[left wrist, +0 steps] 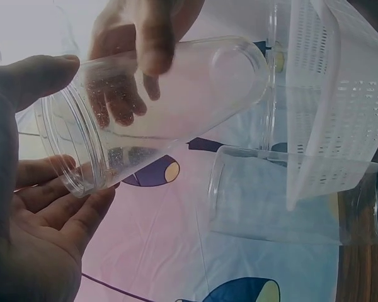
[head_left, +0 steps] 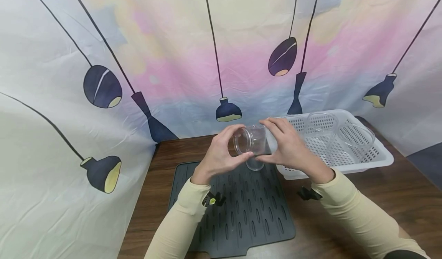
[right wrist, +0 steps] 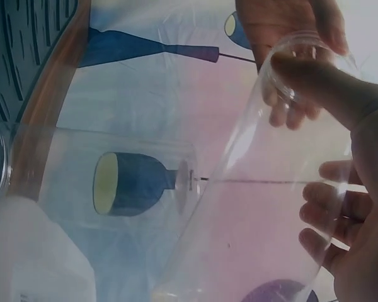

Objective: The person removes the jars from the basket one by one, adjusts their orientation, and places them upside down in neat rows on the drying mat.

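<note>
Between both hands, above a dark grey drying mat (head_left: 238, 209), a clear plastic jar (head_left: 258, 137) lies on its side. Its ringed mouth faces left in the head view. My left hand (head_left: 219, 155) holds the mouth end, with the thumb on one side and the fingers on the other. The right hand (head_left: 290, 145) grips the jar's body further along, thumb opposite the fingers. Behind and below, a second clear jar (left wrist: 277, 198) stands mouth down on the mat's far part; the hands partly hide it in the head view.
A white perforated basket (head_left: 381, 160) on the right holds several clear jars (head_left: 357, 136). Mat and basket sit on a brown wooden table (head_left: 324, 220). A cloth backdrop (head_left: 186, 59) printed with lamps hangs close behind the table.
</note>
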Action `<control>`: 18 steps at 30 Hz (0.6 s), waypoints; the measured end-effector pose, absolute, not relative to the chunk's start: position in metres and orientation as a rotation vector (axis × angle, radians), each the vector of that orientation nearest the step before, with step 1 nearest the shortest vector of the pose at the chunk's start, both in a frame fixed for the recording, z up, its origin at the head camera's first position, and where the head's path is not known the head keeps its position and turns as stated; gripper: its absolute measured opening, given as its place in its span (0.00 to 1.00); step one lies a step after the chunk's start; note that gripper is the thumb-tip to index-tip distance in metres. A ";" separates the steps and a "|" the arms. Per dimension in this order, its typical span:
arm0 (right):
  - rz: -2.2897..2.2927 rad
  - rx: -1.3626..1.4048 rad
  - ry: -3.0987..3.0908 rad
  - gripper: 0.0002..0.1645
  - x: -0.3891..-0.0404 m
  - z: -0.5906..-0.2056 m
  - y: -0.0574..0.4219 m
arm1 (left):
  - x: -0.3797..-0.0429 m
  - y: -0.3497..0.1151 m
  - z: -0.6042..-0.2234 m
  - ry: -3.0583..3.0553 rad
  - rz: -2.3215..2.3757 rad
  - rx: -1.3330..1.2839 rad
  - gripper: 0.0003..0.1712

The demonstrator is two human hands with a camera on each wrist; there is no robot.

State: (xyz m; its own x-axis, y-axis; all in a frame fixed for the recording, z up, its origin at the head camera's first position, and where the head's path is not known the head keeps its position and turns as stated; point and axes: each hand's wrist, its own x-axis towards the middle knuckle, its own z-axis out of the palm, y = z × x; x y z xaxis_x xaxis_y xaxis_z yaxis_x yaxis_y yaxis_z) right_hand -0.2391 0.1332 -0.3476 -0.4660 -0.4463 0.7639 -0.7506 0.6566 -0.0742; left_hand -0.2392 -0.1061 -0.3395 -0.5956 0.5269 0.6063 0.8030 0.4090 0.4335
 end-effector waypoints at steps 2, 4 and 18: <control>0.564 0.918 -2.143 0.61 -0.239 -0.347 0.136 | -0.239 -0.106 -0.340 -2.298 -1.025 -1.141 0.41; 0.606 0.913 -2.160 0.60 -0.238 -0.346 0.139 | -0.239 -0.106 -0.340 -2.299 -1.038 -1.142 0.41; 0.774 0.835 -2.214 0.56 -0.237 -0.344 0.159 | -0.239 -0.109 -0.341 -2.304 -1.041 -1.121 0.40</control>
